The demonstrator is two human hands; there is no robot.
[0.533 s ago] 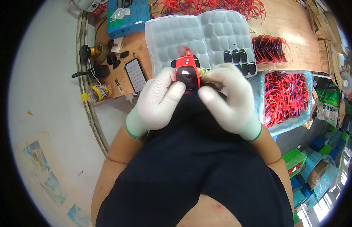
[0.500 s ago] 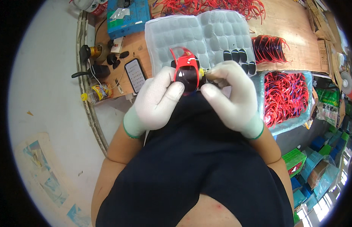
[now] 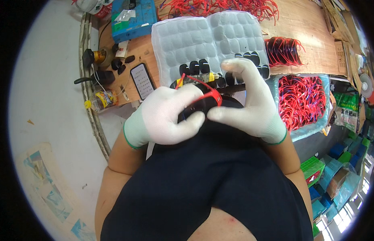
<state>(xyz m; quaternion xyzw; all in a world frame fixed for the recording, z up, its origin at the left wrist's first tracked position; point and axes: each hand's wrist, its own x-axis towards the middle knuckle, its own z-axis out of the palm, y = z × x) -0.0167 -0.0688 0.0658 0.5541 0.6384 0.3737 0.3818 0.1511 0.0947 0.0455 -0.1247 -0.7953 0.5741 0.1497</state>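
My left hand [image 3: 171,114], in a white knit glove, is closed on a pair of sunglasses [image 3: 214,95] with a red frame and dark lenses; its fingers hide part of them. The glasses are tilted, and one red temple arm points up and away. My right hand [image 3: 251,102], gloved alike, has thumb and fingers spread apart, its thumb tip close to the red frame. I cannot tell whether that thumb touches it. Just beyond lies a pale moulded tray [image 3: 183,42] with loose dark lenses [image 3: 203,65] in its nearest hollows.
A bar wrapped in yellow and black [image 3: 201,78] sits at the table edge. On the left are a phone [image 3: 142,81], a bottle [image 3: 101,100] and a blue box [image 3: 134,20]. On the right stand a row of red glasses [image 3: 284,51] and a lined bin of them [image 3: 303,100].
The sunglasses have turned and dropped slightly toward me in my left hand. My right fingers have spread apart and moved up, away from the frame. The yellow-black bar is now uncovered.
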